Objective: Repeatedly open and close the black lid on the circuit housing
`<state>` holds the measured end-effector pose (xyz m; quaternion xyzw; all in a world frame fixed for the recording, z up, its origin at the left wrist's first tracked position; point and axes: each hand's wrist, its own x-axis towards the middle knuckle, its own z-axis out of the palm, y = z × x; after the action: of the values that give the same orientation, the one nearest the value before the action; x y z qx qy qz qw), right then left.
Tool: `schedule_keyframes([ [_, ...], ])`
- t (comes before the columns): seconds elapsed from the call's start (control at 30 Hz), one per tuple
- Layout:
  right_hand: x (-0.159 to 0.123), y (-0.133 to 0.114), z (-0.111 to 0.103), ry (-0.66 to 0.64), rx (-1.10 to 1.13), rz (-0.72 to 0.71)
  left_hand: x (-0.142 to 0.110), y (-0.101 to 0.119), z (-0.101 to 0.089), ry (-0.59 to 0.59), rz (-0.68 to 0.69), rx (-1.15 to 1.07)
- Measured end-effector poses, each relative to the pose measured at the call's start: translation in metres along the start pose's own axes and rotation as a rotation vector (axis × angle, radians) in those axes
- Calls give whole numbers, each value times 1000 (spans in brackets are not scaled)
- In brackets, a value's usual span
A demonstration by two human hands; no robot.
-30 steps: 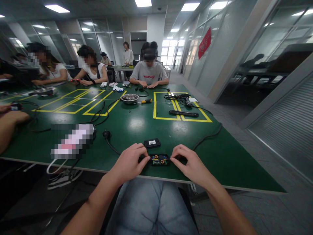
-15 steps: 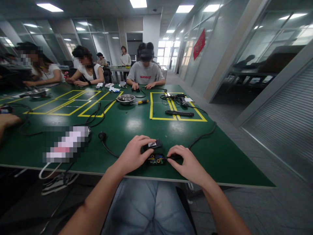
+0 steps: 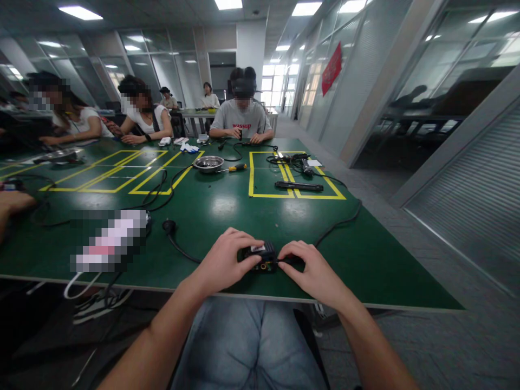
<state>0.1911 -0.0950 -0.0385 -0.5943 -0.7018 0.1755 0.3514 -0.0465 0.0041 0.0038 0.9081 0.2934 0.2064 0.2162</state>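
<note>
My left hand (image 3: 227, 257) grips a black plastic cover (image 3: 266, 251) with a white label, thumb and fingers closed on its left side. The cover is over the rear part of a small black housing with a circuit board (image 3: 266, 267), whose copper-coloured coil still shows at the front. At the right end of the housing, my right hand (image 3: 306, 264) pinches a black cable between thumb and fingertips. The cable (image 3: 337, 225) runs off behind that hand towards the back right. Left of my left hand lies a black plug (image 3: 169, 225) on its cord.
A metal bowl (image 3: 208, 164) and a yellow-handled screwdriver (image 3: 236, 168) lie mid-table. Behind right, yellow tape frames a black bar-shaped part (image 3: 299, 186) and bundled cables (image 3: 290, 158). A blurred pale object (image 3: 116, 238) is at left. A co-worker (image 3: 242, 122) sits opposite; others sit left.
My left hand has brought the cover down and towards me, from behind the circuit board to over it. My right hand has stayed in place. The co-worker opposite has raised a hand.
</note>
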Motion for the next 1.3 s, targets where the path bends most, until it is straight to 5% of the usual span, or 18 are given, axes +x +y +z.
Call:
schedule_keyframes([
  [0.13, 0, -2, 1, 9, -33, 12, 16, -9, 7, 150, -195, 87],
  [0.37, -1, -7, 6, -14, -111, -13, -21, -10, 7, 287, -132, 174],
  [0.5, 0, -7, 6, -61, -157, -1, -45, -7, 11, 122, -106, 148],
  [0.67, -1, -8, 4, -70, -167, -11, -45, -9, 12, 31, -88, 73],
  [1.0, -4, -5, 5, 43, 26, -46, -45, -13, 5, 111, -66, -92],
  [1.3, -1, -3, 1, 26, -23, -45, -14, -9, -4, 138, -105, 133],
])
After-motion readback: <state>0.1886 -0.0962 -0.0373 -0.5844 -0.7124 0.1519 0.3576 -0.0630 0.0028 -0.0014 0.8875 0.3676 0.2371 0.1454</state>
